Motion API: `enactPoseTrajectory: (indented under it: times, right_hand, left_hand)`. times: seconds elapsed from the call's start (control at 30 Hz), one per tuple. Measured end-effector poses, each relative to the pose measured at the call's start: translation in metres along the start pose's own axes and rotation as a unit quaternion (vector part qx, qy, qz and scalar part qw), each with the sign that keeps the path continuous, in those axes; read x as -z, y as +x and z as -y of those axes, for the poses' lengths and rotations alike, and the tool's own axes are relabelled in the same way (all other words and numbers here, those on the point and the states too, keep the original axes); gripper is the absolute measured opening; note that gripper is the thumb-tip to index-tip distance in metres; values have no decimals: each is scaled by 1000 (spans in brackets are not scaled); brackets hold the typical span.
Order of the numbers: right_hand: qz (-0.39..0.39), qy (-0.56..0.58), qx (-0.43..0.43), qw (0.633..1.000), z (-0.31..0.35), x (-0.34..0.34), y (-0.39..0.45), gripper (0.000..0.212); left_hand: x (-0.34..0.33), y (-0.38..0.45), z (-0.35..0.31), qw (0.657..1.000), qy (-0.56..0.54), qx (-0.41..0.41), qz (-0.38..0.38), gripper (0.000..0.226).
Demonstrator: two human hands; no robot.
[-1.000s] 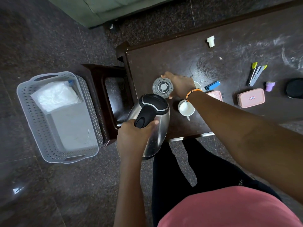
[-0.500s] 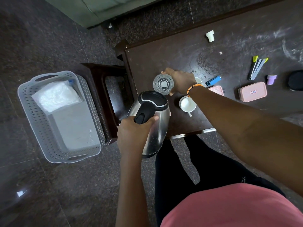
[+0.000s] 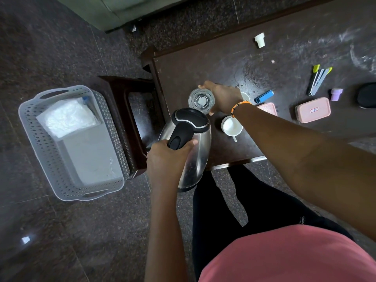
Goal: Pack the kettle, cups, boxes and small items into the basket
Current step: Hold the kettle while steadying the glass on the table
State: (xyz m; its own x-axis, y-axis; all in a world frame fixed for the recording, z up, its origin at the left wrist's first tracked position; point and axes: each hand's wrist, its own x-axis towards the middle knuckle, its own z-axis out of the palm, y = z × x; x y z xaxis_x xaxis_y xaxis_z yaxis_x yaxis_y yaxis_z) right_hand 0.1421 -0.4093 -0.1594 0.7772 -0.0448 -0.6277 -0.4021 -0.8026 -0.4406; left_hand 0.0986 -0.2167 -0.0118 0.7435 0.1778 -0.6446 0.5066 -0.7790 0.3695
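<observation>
My left hand grips the black handle of a steel kettle, held over the table's near left corner. My right hand is wrapped round a clear glass just beyond the kettle. A white cup stands right of the kettle; another white cup peeks out behind my right wrist. Two pink boxes lie on the table, one in full view and one half hidden by my forearm. The grey perforated basket sits on the floor at the left, holding a white bag.
On the dark table lie a blue lighter, a green-tipped clip tool, a small purple cap, a white cap and a black round object. A dark wooden stool stands between basket and table.
Both hands stay where they were, one on the kettle and one on the glass. The view has shifted slightly; nothing else has moved.
</observation>
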Motion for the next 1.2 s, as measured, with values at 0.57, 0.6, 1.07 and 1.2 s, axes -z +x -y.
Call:
enactPoseTrajectory:
  times: [0.57, 0.6, 1.07, 1.2]
  right_hand:
    - [-2, 11, 2, 1000, -1, 2, -2, 85]
    - [-1, 11, 1, 1000, -1, 2, -2, 85]
    - [-8, -8, 3, 1000, 1, 1, -2, 85]
    - [-7, -14, 1, 1000, 1, 1, -2, 84]
  left_hand:
    - [3, 0, -4, 1000, 7, 7, 3, 47]
    - [3, -1, -5, 1000, 8, 6, 3, 46]
    - [2, -3, -6, 1000, 11, 12, 10, 44]
    - [1, -3, -6, 1000, 8, 12, 14, 44]
